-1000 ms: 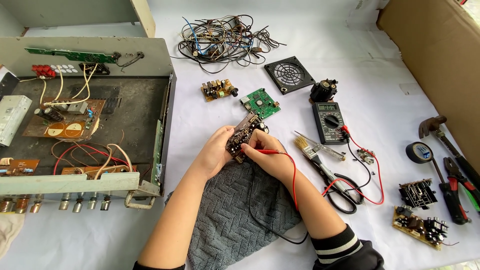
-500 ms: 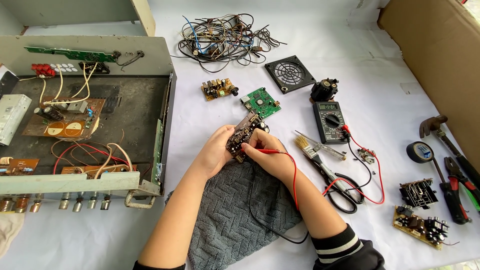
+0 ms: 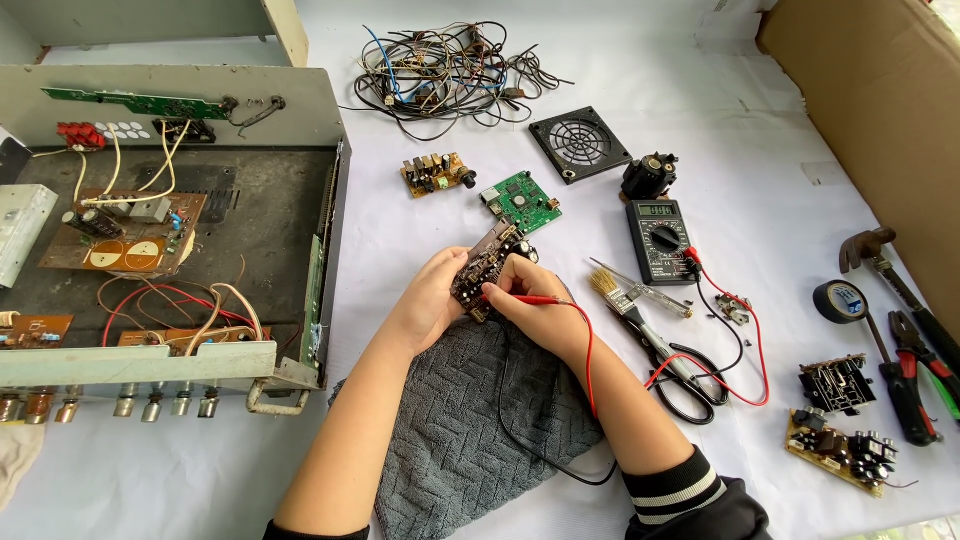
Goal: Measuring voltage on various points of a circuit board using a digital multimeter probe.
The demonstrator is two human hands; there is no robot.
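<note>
My left hand [image 3: 430, 300] grips a small brown circuit board [image 3: 488, 262], held tilted above a grey towel [image 3: 470, 430]. My right hand [image 3: 530, 298] holds a red multimeter probe [image 3: 535, 299] with its tip against the lower edge of that board. The probe's red lead [image 3: 590, 370] runs down over my right forearm; a black lead [image 3: 520, 440] loops over the towel. The black multimeter [image 3: 660, 240] lies to the right of my hands.
An opened grey amplifier chassis [image 3: 330, 230] with boards and wires fills the left. Behind: tangled wires [image 3: 450, 70], a fan grille [image 3: 580, 143], two small boards [image 3: 525, 200]. Right: brush [image 3: 612, 290], scissors [image 3: 690, 375], tape roll [image 3: 840, 300], pliers [image 3: 915, 370], hammer [image 3: 870, 248], cardboard [image 3: 860, 100].
</note>
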